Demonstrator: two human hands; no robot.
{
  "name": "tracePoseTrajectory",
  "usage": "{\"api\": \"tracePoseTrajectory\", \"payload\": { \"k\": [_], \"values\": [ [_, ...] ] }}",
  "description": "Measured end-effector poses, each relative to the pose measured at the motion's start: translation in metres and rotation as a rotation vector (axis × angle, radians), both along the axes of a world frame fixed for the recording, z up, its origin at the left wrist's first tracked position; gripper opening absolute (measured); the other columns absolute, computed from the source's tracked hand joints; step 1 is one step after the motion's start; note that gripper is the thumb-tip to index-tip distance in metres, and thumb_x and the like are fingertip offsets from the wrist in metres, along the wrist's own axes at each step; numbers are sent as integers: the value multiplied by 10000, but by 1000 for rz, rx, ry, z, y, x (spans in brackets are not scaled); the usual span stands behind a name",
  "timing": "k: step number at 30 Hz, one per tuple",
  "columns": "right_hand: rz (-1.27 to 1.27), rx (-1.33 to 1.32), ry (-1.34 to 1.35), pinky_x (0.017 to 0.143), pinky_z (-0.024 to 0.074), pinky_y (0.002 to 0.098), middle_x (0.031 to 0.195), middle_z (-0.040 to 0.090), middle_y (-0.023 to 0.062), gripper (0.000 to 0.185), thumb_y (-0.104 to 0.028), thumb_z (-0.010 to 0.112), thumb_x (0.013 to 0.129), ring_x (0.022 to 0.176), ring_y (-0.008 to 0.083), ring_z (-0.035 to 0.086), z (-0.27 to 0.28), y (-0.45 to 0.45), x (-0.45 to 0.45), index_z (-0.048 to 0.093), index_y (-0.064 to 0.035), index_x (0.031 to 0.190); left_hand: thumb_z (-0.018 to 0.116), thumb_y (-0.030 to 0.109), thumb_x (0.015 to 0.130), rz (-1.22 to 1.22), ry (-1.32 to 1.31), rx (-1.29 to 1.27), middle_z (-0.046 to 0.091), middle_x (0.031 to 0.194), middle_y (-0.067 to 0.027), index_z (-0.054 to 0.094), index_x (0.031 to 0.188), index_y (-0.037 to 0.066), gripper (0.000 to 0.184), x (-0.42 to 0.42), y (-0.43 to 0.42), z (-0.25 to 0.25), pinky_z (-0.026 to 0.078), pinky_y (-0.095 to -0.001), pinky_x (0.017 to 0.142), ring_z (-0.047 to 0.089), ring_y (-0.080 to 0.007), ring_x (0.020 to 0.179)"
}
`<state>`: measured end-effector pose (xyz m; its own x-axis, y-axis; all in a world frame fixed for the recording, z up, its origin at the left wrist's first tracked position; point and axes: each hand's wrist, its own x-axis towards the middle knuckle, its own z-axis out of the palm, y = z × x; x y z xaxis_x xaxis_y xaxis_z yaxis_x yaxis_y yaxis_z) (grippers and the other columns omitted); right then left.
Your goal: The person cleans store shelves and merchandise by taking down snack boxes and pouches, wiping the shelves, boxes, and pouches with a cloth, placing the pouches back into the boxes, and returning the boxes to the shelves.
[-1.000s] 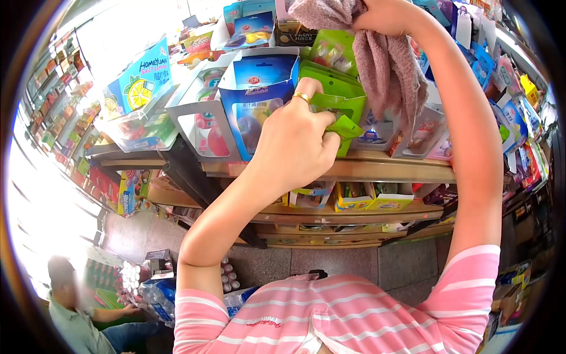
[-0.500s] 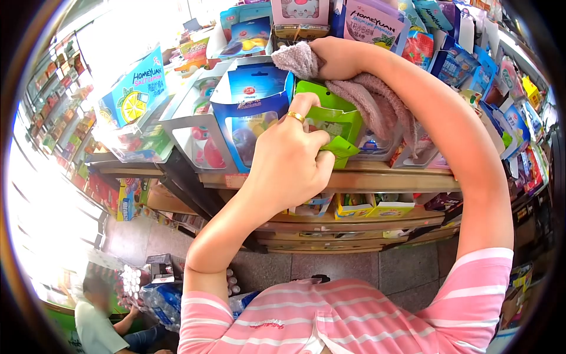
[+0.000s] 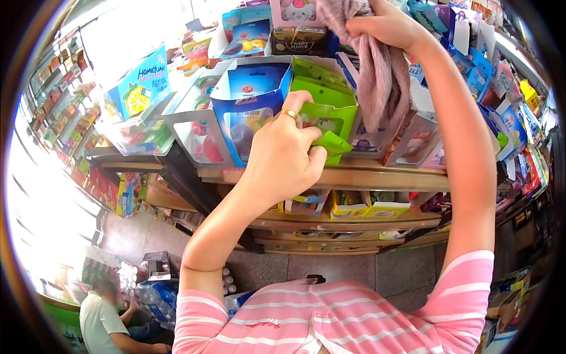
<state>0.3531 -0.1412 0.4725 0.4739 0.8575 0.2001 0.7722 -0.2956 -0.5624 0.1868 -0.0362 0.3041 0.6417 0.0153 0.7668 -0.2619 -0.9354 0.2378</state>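
Note:
My left hand (image 3: 286, 150), with a gold ring, is closed on a small green packet (image 3: 333, 144) at the front of a green display box (image 3: 343, 120). More green packets (image 3: 315, 72) stand inside that box. Held up to the right is a greyish-pink cloth (image 3: 383, 82), gripped in my right hand (image 3: 386, 28) and hanging in folds over the neighbouring boxes. A blue display box (image 3: 239, 141) with blue packets is just left of my left hand.
A wooden shelf edge (image 3: 354, 176) runs below the boxes, with yellow boxes (image 3: 354, 209) on a lower shelf. A lemon-print box (image 3: 138, 88) stands at the left. At lower left a person (image 3: 106, 318) sits by wrapped bottles (image 3: 159, 301).
My right hand has lifted the cloth up and to the right, off the green box, uncovering the packets in it. My left hand has barely moved and keeps hold of the green packet.

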Motion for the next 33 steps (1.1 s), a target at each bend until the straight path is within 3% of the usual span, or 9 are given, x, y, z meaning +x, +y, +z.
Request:
{"api": "tracePoseTrajectory", "payload": {
  "k": [1,3,5,13,19,21,23,28,33],
  "values": [
    [65,13,-251,658,480,255,800,616,58,331,-177,623,680,719,124,588,-16,5,12,611,0,959,556,82,645,0,-1,1,478,1103,-194,623,666,-46,145,0,-1,1,485,-377,643,588,-319,681],
    [88,-431,-271,748,484,285,873,634,104,479,-207,625,691,805,185,617,-19,18,-21,542,-5,1117,558,82,641,13,18,-9,482,1096,-188,622,656,-43,142,-1,-1,1,478,-383,623,576,-308,659],
    [304,-512,-473,791,468,325,930,636,154,553,-198,627,705,871,276,616,-48,39,-21,469,-6,1199,562,75,636,41,30,28,483,1093,-176,619,654,-43,132,0,1,-3,471,-383,602,560,-287,636],
    [369,-175,-603,738,464,362,902,607,236,404,-111,610,701,830,364,594,-80,45,5,509,7,1075,579,63,627,0,-59,10,471,1107,-164,589,617,-46,110,2,1,-7,466,-367,597,539,-256,623],
    [296,218,-349,772,453,284,917,635,95,438,-134,602,718,832,160,584,-87,43,24,530,-6,1131,576,65,629,-8,-26,-23,458,1115,-163,588,615,-51,118,-2,0,-6,461,-365,624,535,-245,662],
    [207,293,-309,793,449,260,1011,596,91,513,-113,601,716,891,136,565,-86,37,28,480,-1,1201,573,65,629,-10,-27,-21,455,1118,-161,587,616,-57,124,-2,0,-5,460,-366,632,534,-246,667],
    [429,454,-98,734,476,281,860,634,98,488,-75,599,700,774,177,595,-85,44,41,508,1,1173,567,68,632,-20,-31,-12,460,1112,-156,585,617,-63,133,-2,1,-5,462,-363,634,536,-251,668],
    [143,128,-304,687,478,281,834,640,109,508,-82,608,692,727,150,594,-42,20,2,510,-10,1185,557,68,640,4,-19,-14,474,1113,-162,587,620,-67,141,-3,1,-3,467,-373,652,549,-260,687],
    [217,315,-272,653,466,236,853,636,55,388,-1,571,700,724,113,575,-26,-11,14,582,-35,1086,536,40,655,-48,5,-100,501,1128,-170,613,700,-60,134,-7,5,3,475,-352,720,581,-271,761]
  ]
}}
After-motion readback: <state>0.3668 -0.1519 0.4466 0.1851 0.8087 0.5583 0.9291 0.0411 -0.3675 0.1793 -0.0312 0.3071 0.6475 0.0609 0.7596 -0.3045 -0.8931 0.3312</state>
